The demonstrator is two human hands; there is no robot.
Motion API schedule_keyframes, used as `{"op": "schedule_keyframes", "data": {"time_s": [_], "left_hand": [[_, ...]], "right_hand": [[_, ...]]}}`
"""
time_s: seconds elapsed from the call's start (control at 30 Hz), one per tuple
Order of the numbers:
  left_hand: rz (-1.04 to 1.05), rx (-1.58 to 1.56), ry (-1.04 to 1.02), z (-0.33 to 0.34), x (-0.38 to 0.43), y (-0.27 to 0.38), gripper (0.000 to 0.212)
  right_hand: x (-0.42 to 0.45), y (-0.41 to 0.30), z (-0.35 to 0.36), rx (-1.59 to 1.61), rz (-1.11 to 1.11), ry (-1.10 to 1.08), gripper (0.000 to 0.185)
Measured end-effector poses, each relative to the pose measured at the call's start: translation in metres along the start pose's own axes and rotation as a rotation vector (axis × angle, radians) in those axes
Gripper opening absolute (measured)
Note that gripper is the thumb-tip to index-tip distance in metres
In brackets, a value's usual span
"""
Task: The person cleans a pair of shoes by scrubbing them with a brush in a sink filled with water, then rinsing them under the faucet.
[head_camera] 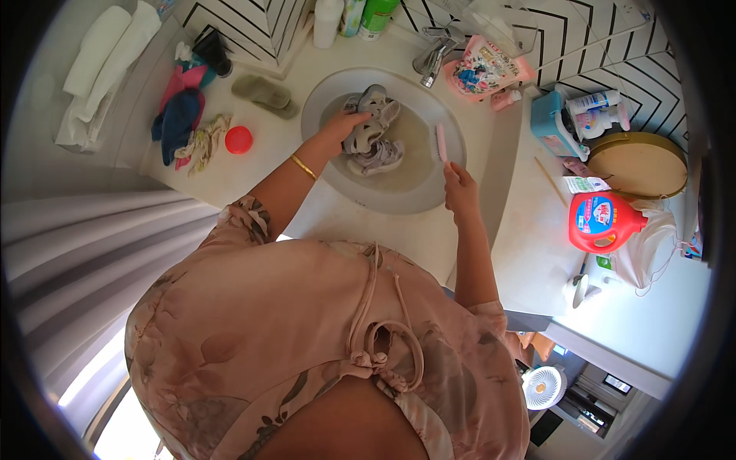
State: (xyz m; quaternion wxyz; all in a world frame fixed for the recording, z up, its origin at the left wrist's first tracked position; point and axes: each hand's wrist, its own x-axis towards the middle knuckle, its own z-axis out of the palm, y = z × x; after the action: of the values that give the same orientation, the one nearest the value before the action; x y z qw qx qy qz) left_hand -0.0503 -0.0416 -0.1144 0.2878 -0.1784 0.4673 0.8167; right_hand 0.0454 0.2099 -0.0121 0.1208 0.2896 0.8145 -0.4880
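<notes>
A grey oval washbasin [397, 201] set in the counter holds cloudy water [420, 172]. My left hand [345, 129] grips a grey-and-white shoe [376, 121] with straps, tilted over the basin's left half. Just below it, a second shoe [376, 160] of similar colour lies in the water. A pink-handled scrub brush [441, 144] is in my right hand [462, 190], held by the end of its handle. Its bristles face left, over the basin's right side and apart from the shoes.
A chrome faucet [436, 56] stands behind the basin, beside a pink refill pouch [486, 69]. Left on the counter are a red cap [238, 140], an olive-green oblong object [261, 93] and crumpled cloths [181, 121]. A red detergent jug [601, 221] and blue container [552, 121] are at right.
</notes>
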Motion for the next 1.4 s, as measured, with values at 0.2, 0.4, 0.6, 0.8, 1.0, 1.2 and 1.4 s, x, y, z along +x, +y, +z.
{"op": "schedule_keyframes", "data": {"time_s": [0.2, 0.4, 0.6, 0.8, 1.0, 1.2, 1.4], "left_hand": [[-0.223, -0.201, -0.105, 0.002, 0.027, -0.009, 0.035], [-0.212, 0.013, -0.097, 0.031, 0.071, -0.058, 0.029], [0.107, 0.509, 0.124, 0.057, 0.092, -0.076, 0.029], [0.432, 0.996, 0.269, 0.035, 0.074, -0.068, 0.028], [0.561, 1.232, 0.542, -0.005, 0.065, -0.040, 0.033], [0.802, 1.680, 0.291, 0.014, 0.063, -0.039, 0.043], [0.710, 1.326, 0.153, 0.038, 0.082, -0.032, 0.041]], "right_hand": [[0.024, 0.042, 0.003, -0.008, 0.044, -0.029, 0.052], [0.052, 0.061, 0.005, 0.028, 0.058, -0.064, 0.049], [0.082, 0.064, 0.007, -0.026, -0.074, 0.042, 0.041], [0.090, 0.090, 0.031, -0.535, -0.555, 0.042, 0.037], [0.095, 0.060, 0.059, -0.872, -0.330, -0.123, 0.039], [0.106, 0.046, 0.074, -0.968, -0.370, -0.308, 0.039], [0.122, 0.075, 0.037, -0.851, -0.385, -0.078, 0.042]]}}
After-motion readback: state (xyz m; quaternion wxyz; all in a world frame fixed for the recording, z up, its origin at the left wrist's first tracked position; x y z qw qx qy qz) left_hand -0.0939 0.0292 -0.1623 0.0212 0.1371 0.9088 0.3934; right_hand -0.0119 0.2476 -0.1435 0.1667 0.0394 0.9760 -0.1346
